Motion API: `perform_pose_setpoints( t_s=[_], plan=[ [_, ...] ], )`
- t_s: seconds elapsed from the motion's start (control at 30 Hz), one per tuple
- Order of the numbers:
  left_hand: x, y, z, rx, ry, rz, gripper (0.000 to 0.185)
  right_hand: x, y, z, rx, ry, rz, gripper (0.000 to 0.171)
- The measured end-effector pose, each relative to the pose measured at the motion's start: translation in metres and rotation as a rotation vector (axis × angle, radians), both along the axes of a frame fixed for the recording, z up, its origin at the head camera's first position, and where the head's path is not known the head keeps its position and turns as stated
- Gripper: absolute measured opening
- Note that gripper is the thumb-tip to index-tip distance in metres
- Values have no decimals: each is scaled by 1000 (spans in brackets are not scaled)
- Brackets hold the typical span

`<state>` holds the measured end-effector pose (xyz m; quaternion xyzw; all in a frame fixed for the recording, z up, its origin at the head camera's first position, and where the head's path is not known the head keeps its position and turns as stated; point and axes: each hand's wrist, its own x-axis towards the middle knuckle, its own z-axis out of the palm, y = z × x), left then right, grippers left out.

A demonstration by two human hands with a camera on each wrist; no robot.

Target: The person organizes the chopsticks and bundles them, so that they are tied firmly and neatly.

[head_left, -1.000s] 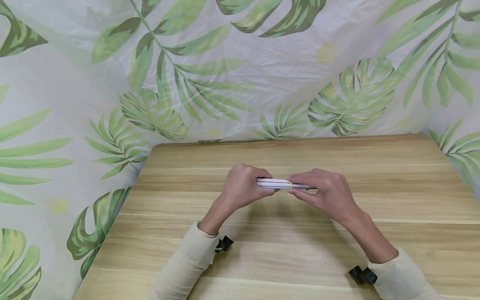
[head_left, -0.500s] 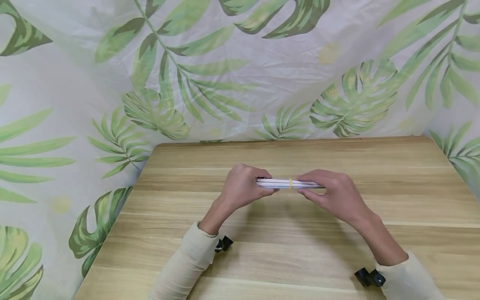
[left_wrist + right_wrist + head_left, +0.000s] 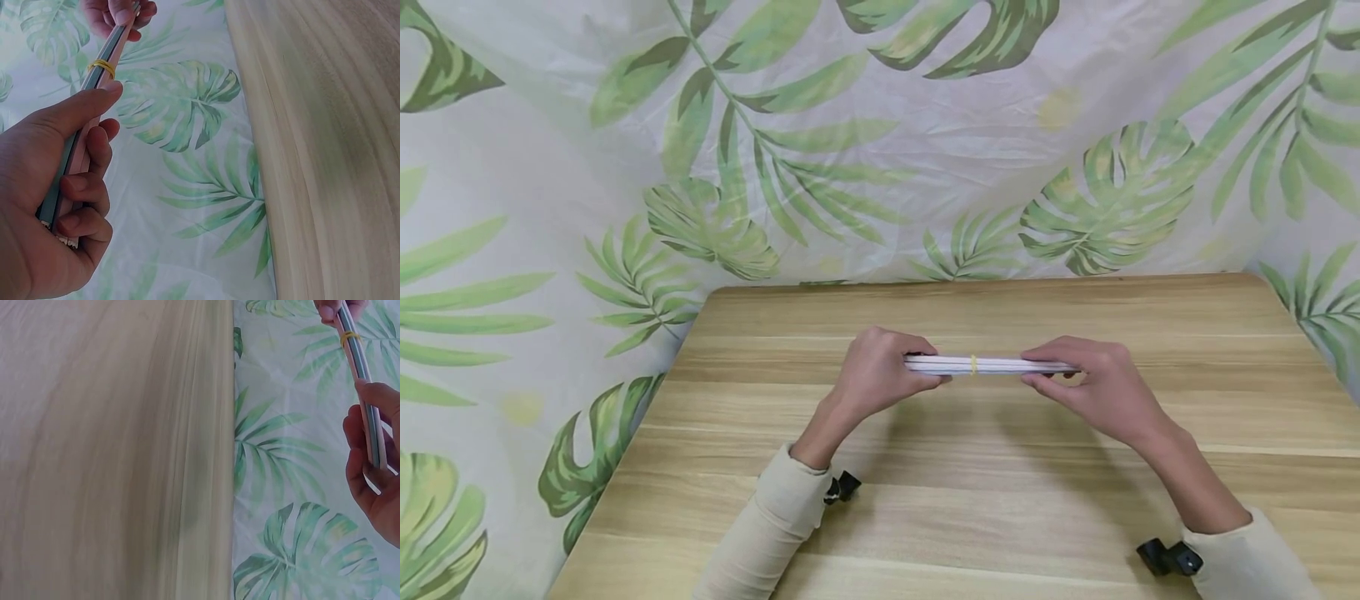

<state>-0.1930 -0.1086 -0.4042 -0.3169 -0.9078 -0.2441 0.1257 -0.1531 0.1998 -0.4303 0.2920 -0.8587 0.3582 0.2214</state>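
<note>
A bundle of pencils (image 3: 992,365), slim and pastel, spans the two hands level above the table. Pink and teal sides show in the left wrist view, with scalloped edges at the end by the palm. A yellow rubber band (image 3: 973,365) circles the bundle near its middle. My left hand (image 3: 883,371) grips one end, thumb lying along the pencils and fingers curled round them in the left wrist view. My right hand (image 3: 1090,383) pinches the other end between thumb and fingers. The bundle's outer ends are partly hidden by the hands.
Beneath the hands lies a wood-grain table (image 3: 970,517), with their shadows falling on it. A white cloth (image 3: 970,167) with green leaf prints hangs behind the table and at its sides. Small black devices (image 3: 1168,557) sit at both wrists.
My right hand has slid to the right along the bundle, uncovering more of the pencils and the rubber band. My left hand keeps its grip and has shifted slightly left.
</note>
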Motion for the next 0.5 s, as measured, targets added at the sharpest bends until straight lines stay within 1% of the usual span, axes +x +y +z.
perform_pose_setpoints(
  t_s=[0.23, 0.5],
  plan=[
    [0, -3, 1, 26, -23, -8, 17, 1, 8, 2, -34, -54, -3, 33],
    [-2, -8, 0, 19, -64, -38, 17, 2, 13, 5, -25, -102, 13, 33]
  ],
)
